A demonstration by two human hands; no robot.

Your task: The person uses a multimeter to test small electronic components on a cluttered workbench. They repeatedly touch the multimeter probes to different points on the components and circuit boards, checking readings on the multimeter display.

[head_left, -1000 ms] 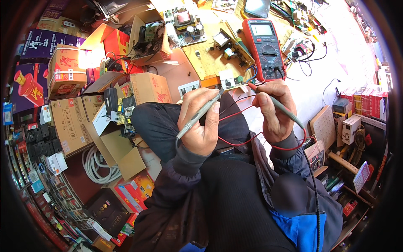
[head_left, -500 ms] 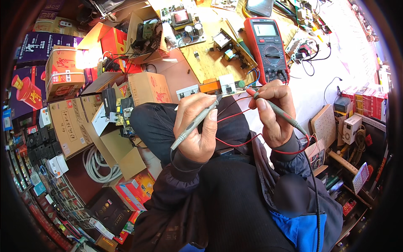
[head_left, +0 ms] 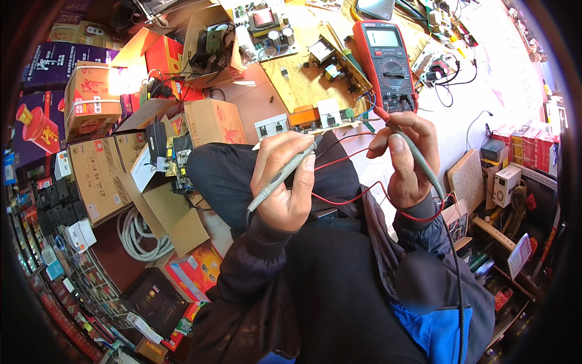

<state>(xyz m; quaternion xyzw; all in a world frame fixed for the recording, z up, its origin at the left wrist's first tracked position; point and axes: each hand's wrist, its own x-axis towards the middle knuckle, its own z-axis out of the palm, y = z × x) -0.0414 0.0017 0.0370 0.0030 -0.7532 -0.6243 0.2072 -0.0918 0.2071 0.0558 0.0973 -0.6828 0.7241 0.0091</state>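
My left hand (head_left: 290,200) is closed around a grey multimeter probe (head_left: 280,177), which points up and to the right. In my right hand (head_left: 405,182) is a second grey probe (head_left: 421,160), pinched between thumb and fingers, its red tip (head_left: 381,113) pointing up-left. A red lead (head_left: 345,200) loops between my hands. Beyond my right hand stands a red multimeter (head_left: 377,64) with a grey display and a round dial. Next to the tips lies a circuit board (head_left: 303,124) with pale heat sinks and an orange part; whether either tip touches it I cannot tell.
More circuit boards (head_left: 265,27) lie on the yellow wooden work surface (head_left: 273,71). At the left are an opened cardboard box (head_left: 215,124), stacked cartons (head_left: 91,103) and a coil of white cable (head_left: 142,236). A white adapter-like box (head_left: 507,187) stands on the right.
My right hand has moved slightly up and to the right with its probe, widening the gap between the two probes. My left hand has hardly moved and still holds its probe.
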